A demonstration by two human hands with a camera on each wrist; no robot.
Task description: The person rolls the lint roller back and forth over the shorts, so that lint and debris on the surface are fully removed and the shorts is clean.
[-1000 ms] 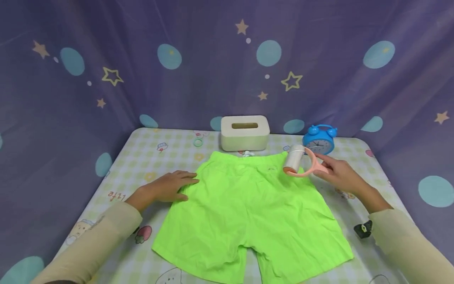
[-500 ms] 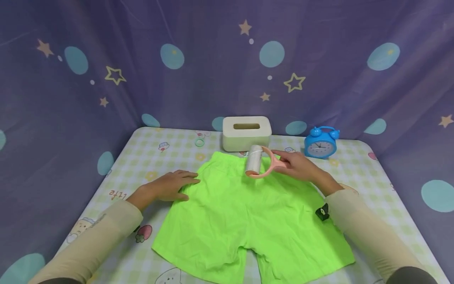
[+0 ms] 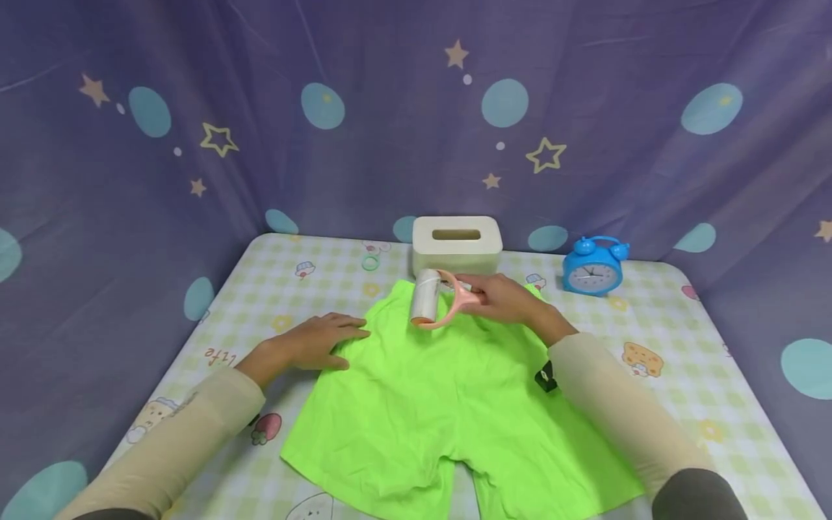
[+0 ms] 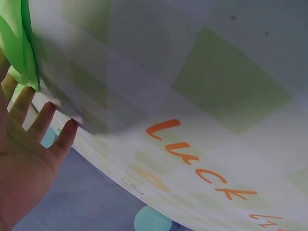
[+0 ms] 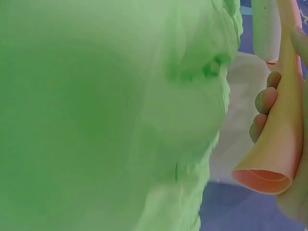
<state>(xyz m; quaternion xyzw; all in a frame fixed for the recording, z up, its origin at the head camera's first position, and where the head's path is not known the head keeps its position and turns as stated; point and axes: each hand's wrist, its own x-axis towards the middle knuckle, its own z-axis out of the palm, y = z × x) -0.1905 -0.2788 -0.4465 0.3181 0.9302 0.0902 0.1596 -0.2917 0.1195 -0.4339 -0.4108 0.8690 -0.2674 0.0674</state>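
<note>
right hand [image 3: 500,297] grips white cylindrical roller [image 3: 426,297] | probably light, stiff; hold pink plastic handle [image 5: 281,130] | left hand [image 3: 317,343] loose-fingered, touching neon-green cloth shorts [image 3: 390,404]

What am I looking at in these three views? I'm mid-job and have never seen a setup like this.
There is no machine: a person works with a bare left hand and right hand. The wide view comes from a camera on the head, looking forward and down; the other two come from one camera on each wrist. Bright green shorts lie on a checked table cover, with a slotted box and blue alarm clock behind. The right hand grips a lint roller by its peach handle; the left hand's fingers touch the shorts' edge.
</note>
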